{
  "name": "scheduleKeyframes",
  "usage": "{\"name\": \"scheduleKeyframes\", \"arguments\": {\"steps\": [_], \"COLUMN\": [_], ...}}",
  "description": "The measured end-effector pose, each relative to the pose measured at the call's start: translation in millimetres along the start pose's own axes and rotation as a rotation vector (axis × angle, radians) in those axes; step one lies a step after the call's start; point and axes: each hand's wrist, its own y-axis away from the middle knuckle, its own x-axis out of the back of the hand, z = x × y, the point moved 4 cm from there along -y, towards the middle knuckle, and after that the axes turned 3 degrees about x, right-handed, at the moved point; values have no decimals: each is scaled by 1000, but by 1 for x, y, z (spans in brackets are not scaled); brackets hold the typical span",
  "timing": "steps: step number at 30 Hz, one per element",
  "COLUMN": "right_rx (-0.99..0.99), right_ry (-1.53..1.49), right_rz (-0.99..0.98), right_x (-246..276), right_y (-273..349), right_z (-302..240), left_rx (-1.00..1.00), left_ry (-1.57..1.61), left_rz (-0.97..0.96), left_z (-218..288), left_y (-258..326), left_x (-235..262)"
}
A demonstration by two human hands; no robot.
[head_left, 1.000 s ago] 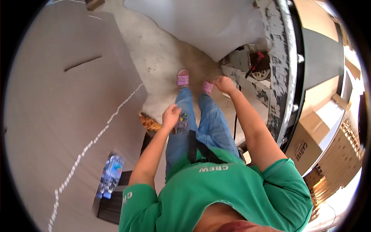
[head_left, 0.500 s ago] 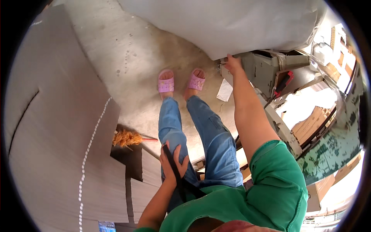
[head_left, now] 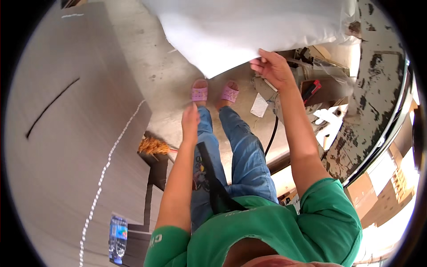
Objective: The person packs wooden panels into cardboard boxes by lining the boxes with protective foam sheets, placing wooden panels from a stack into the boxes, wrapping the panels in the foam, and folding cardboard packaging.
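A large pale sheet (head_left: 253, 26), smooth and white to grey, hangs across the top of the view; its pointed corner reaches down over the floor. My right hand (head_left: 273, 70) pinches the lower edge of this sheet between thumb and fingers, with the other fingers curled. Below and left of the sheet's corner is my left hand (head_left: 190, 121), raised in front of my leg and apart from the sheet. It is seen edge-on with its fingers blurred together, and nothing shows in it. A black strap (head_left: 212, 178) hangs from my front over my jeans.
A big grey board-like surface (head_left: 66, 147) with a white dotted line fills the left. Beside it are a feathery orange-brown duster (head_left: 153, 145) and a water bottle (head_left: 118, 240). At right are a red-and-black tool (head_left: 312, 90), a paper (head_left: 259, 105) on the floor and a worn, chipped-paint machine frame (head_left: 373, 98).
My right hand has drawn the sheet's edge toward me, and its corner now reaches lower and farther left. My left hand has come off the strap and moved up.
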Motion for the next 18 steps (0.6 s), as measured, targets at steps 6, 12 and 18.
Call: {"name": "scheduleKeyframes", "arguments": {"steps": [6, 12, 18], "right_rx": [-86, -194, -111], "right_ry": [-14, -7, -204], "right_rz": [59, 29, -139], "right_x": [-20, -21, -35], "right_y": [55, 90, 102], "right_z": [-49, -72, -96], "left_rx": [-326, -529, -1186], "left_ry": [452, -179, -764], "left_rz": [-155, -462, 42], "left_z": [141, 188, 209], "left_y": [58, 122, 142], "left_x": [-75, -102, -120]}}
